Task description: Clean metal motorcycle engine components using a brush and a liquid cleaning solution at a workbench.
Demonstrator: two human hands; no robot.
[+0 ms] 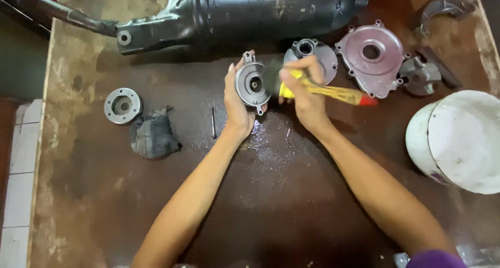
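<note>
Two hands, left [237, 99] holding round metal cover [251, 83], right [307, 93] gripping yellow brush [325, 91]

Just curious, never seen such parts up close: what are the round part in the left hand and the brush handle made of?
The round part looks like cast metal, perhaps aluminium: dull grey, with bolt lugs. The brush handle is glossy yellow with a red tip, painted wood or plastic; I cannot tell which.
</note>
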